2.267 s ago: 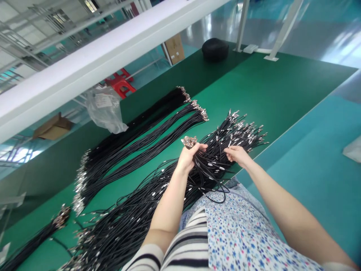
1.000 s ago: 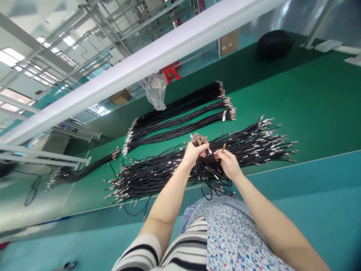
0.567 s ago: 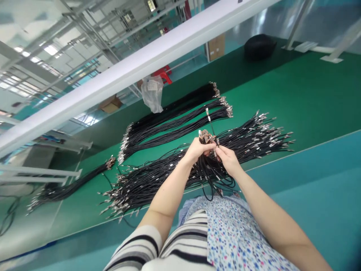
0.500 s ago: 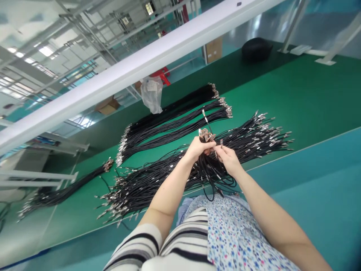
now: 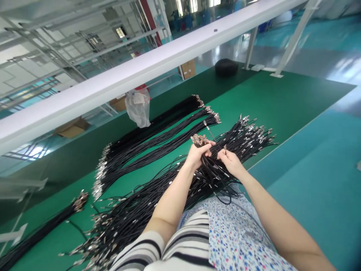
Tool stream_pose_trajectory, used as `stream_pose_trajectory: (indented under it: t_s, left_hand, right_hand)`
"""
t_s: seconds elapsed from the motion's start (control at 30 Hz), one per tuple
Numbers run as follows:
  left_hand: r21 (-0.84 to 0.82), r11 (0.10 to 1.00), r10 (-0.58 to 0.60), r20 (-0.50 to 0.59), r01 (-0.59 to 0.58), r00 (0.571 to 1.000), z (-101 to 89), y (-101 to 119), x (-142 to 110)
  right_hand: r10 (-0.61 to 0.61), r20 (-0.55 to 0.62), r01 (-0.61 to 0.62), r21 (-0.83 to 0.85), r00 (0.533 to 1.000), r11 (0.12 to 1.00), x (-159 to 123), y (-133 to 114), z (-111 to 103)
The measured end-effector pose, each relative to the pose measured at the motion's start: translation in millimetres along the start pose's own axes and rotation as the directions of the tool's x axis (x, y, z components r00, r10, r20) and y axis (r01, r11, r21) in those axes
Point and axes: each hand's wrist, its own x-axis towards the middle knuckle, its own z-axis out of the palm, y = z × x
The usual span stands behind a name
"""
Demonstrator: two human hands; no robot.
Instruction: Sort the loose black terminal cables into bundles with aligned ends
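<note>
My left hand (image 5: 197, 153) is closed around a bundle of black cables (image 5: 208, 165), just below their clustered metal ends (image 5: 199, 140). Looped lengths of the bundle hang down in front of my apron. A short way to the right, my right hand (image 5: 230, 161) pinches a single black cable (image 5: 213, 137), whose silvery tip points up and left between the hands. Beneath both hands lies a wide loose pile of black cables (image 5: 146, 207) with metal connectors at both ends.
Behind the pile, sorted rows of black cables (image 5: 158, 139) lie on the green table (image 5: 296, 94). Another cable bundle (image 5: 56, 222) is at left. A clear plastic bag (image 5: 138, 107) hangs near the white shelf beam (image 5: 118, 71). A black round object (image 5: 226, 67) sits at the back.
My right hand has moved slightly away from the left, and a gap now shows between them. The view has shifted, so the table's right end shows more.
</note>
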Motion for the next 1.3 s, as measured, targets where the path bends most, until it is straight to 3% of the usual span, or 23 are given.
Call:
stream_pose_trajectory:
  t_s: [0.07, 0.2, 0.27, 0.37, 0.47, 0.63, 0.83, 0.93, 1.07, 1.17, 1.23, 1.3]
  left_hand:
    - [0.029, 0.999, -0.018, 0.052, 0.016, 0.998, -6.0, 5.1, -3.5]
    - [0.105, 0.994, -0.031, 0.036, 0.027, 0.999, -14.0, 15.5, -10.4]
    - [0.207, 0.978, -0.039, 0.061, 0.025, 0.997, -13.1, 18.4, -13.4]
    - [0.388, 0.922, -0.043, 0.084, 0.007, 0.996, -5.5, 16.8, -15.0]
    - [0.519, 0.854, -0.029, 0.090, -0.022, 0.996, 5.3, 8.2, -12.0]
    - [0.595, 0.803, -0.036, 0.100, -0.031, 0.994, 17.3, -6.5, -8.0]
    - [0.501, 0.865, 0.008, -0.017, 0.002, 1.000, 6.1, -3.6, -5.5]
    - [0.341, 0.938, -0.043, -0.063, 0.063, 0.997, -7.6, -1.5, -1.1]
    - [0.025, 0.985, -0.172, 0.074, 0.170, 0.982, -24.8, -3.9, -2.7]
    - [-0.085, 0.973, -0.207, 0.097, 0.216, 0.973, -35.9, -3.9, -6.7]
    - [-0.097, 0.967, -0.231, 0.068, 0.236, 0.971, -40.0, -2.4, -6.9]
    - [-0.092, 0.966, -0.239, 0.038, 0.241, 0.970, -39.0, -1.3, -4.7]
  right_hand:
    - [0.017, 0.041, -0.018, 0.021, 0.999, 1.000, 2.8, -2.1, 1.3]
    - [0.104, 0.066, -0.120, 0.329, 0.992, 0.937, 9.9, -3.2, -4.3]
    - [0.108, 0.066, -0.125, 0.358, 0.992, 0.925, 11.9, -3.9, -5.2]
    - [0.044, 0.055, -0.050, 0.109, 0.998, 0.993, 10.6, -7.6, 0.2]
    - [-0.119, 0.030, 0.123, -0.183, 0.992, 0.975, 4.2, -12.0, 7.1]
    - [-0.235, -0.003, 0.223, -0.314, 0.972, 0.923, -9.1, -14.0, 7.9]
    - [-0.290, 0.003, 0.276, -0.315, 0.957, 0.908, -16.4, -6.1, -6.8]
    - [-0.276, -0.007, 0.254, -0.362, 0.961, 0.897, -22.0, 10.8, -22.2]
    - [-0.210, 0.018, 0.200, -0.402, 0.977, 0.894, -37.2, 42.6, -49.3]
    - [-0.148, -0.149, 0.104, -0.271, 0.978, 0.957, -53.2, 57.8, -71.2]
    - [-0.055, -0.308, 0.058, 0.003, 0.950, 0.998, -61.8, 59.0, -84.8]
    - [0.104, -0.364, 0.029, 0.343, 0.925, 0.939, -64.2, 55.5, -97.7]
